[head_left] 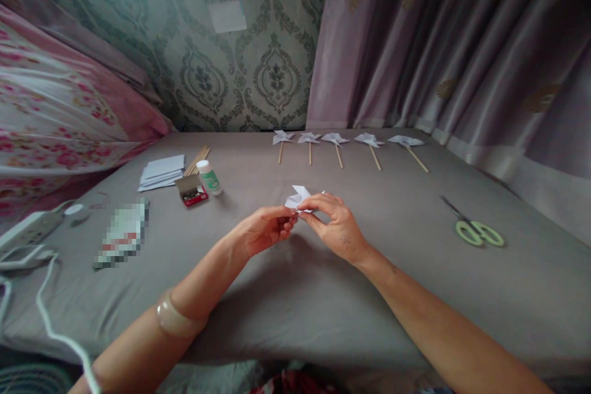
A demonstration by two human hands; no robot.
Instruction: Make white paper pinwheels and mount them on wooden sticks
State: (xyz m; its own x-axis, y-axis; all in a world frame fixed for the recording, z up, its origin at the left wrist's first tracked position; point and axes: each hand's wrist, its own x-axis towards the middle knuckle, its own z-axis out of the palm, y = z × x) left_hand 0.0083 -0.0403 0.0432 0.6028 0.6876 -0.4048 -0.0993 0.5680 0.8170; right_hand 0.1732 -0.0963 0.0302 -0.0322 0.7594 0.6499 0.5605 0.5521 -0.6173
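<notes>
A folded white paper pinwheel (298, 196) is held up over the middle of the grey cloth. My left hand (270, 229) pinches near its lower edge; whether a pin sits between the fingertips is too small to make out. From the right, my right hand (339, 225) grips the same pinwheel between thumb and fingers and covers part of it. The fingertips of both hands meet at the paper. No stick shows on this pinwheel.
Several pinwheels on sticks (335, 138) lie at the back. Scissors with green handles (480, 234) are at right. On the left are a paper stack (162, 171), wooden sticks (197, 160), a white bottle (209, 177), a red box of small metal pieces (191, 192) and a power strip (30, 231).
</notes>
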